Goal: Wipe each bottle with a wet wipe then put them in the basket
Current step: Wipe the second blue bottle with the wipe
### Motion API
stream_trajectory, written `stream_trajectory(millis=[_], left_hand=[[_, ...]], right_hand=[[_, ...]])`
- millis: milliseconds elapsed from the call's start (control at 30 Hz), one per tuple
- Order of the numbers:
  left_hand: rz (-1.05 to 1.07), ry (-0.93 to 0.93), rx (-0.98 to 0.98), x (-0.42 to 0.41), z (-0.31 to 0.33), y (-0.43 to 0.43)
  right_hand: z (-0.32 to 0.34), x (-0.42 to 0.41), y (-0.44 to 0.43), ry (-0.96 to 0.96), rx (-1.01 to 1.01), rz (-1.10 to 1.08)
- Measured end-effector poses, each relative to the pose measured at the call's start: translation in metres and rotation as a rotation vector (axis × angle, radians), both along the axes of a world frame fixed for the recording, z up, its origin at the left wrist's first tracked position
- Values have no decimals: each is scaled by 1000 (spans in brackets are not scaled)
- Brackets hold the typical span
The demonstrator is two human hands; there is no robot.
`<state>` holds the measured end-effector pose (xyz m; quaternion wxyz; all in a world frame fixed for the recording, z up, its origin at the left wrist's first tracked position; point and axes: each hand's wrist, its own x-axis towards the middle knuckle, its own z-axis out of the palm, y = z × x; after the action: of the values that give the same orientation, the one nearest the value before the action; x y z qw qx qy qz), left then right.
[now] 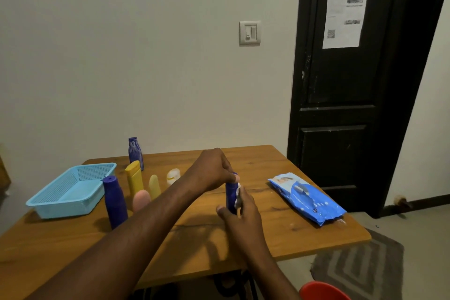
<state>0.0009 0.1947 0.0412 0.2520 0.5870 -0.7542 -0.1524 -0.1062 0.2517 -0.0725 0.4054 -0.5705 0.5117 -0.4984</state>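
Mostly hidden: blue bottle (230, 194) | left hand (212, 170) grips top | wipe (238, 197) barely shows

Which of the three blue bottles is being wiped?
The blue bottle held by the left hand and right hand; the other two stand untouched near the basket.

Blue bottles (135, 153) (115, 202) (230, 193): 3
Yellow bottles (134, 178) (154, 186): 2
Pink bottle (141, 200): 1
White bottle (173, 176): 1
Basket (65, 204): 1
Pack of wipes (306, 198): 1

Wooden table (304, 234), blue basket (65, 207), bottles (115, 202), wipes pack (306, 196)
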Motion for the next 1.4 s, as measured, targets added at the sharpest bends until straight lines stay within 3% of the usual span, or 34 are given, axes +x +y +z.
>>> stream_trajectory(millis=[233,533,667,867,1033,1267,1400], left_hand=[[8,4,-11,-1,-3,0],[-8,8,-32,0,-2,4],[-2,5,-27,1,-2,3],[9,32,-19,0,-4,4],[28,41,-38,0,-8,4],[20,29,-37,-1,-8,5],[23,35,-61,0,-7,7]], right_hand=[[-27,-3,14,332,125,65],[-12,8,12,193,-109,-5],[-9,-5,-21,160,-88,39],[-31,-20,-31,308,58,142],[-39,-9,1,420,69,14],[-25,11,22,166,-61,-24],[2,4,-2,138,-203,-29]])
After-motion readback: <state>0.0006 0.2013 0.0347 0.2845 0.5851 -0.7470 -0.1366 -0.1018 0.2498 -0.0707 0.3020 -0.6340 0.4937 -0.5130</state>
